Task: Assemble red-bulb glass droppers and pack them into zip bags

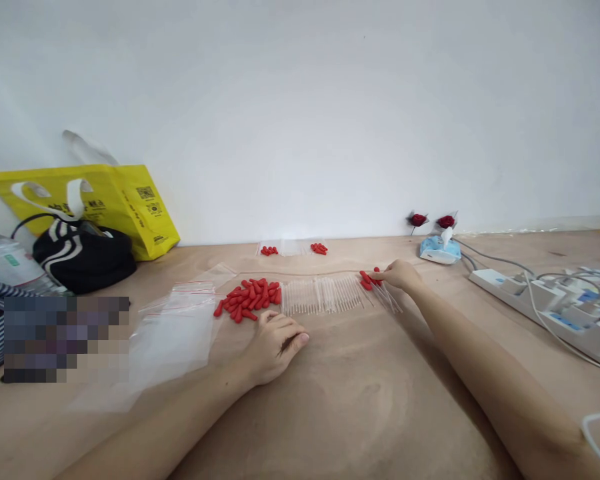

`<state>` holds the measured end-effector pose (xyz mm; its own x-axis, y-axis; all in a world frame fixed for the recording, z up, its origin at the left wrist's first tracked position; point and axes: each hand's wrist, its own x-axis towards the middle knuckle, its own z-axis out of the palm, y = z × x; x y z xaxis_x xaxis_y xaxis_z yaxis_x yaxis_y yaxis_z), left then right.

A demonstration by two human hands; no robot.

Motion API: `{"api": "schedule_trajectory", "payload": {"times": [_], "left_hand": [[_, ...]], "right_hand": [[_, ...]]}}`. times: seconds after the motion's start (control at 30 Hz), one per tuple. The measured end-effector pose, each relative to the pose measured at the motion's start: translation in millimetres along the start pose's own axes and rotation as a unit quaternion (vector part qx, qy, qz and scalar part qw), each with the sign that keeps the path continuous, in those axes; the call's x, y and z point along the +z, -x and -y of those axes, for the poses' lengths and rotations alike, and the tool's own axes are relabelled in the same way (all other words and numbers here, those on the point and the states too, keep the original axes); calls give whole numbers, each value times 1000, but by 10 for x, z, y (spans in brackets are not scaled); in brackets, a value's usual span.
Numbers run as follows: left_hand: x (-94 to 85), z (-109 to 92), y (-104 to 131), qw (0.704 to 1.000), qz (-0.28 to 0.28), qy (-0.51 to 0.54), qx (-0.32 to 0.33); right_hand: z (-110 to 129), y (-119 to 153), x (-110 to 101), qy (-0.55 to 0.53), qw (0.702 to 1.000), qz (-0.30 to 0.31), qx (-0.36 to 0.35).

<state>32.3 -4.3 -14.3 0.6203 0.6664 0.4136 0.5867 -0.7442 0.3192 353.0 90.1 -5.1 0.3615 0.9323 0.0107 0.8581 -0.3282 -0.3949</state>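
Observation:
My right hand (pixel 400 275) is at the right end of a row of thin clear tubes (pixel 325 295), its fingers closed on a red rubber bulb (pixel 377 271). Other red bulbs (pixel 365 279) lie against its fingertips, and several clear tubes (pixel 391 299) spread out just below them. My left hand (pixel 279 347) rests on the table with fingers loosely bent and the thumb apart, holding nothing. Just beyond its knuckles is a heap of red rubber bulbs (pixel 247 298). Clear zip bags (pixel 180 333) lie flat to the left of that heap.
By the wall lies a clear bag with tubes (pixel 293 248) and red bulbs (pixel 319 249). A yellow bag (pixel 130 207), black pouch (pixel 85 257) and plastic bottle (pixel 10 260) stand left. Right are a tissue pack (pixel 440 250) and a power strip with cables (pixel 540 303).

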Motion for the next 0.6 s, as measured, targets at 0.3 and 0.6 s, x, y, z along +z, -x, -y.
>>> {"api": "schedule_trajectory", "payload": {"times": [0.3,0.6], "left_hand": [[-15,-24,-15,1000,4,4,-5],[-8,5,6,1000,5,0,-3]], "right_hand": [[29,87,53,-21,996,-86,-26],[243,288,11,87,985,-35,-142]]}}
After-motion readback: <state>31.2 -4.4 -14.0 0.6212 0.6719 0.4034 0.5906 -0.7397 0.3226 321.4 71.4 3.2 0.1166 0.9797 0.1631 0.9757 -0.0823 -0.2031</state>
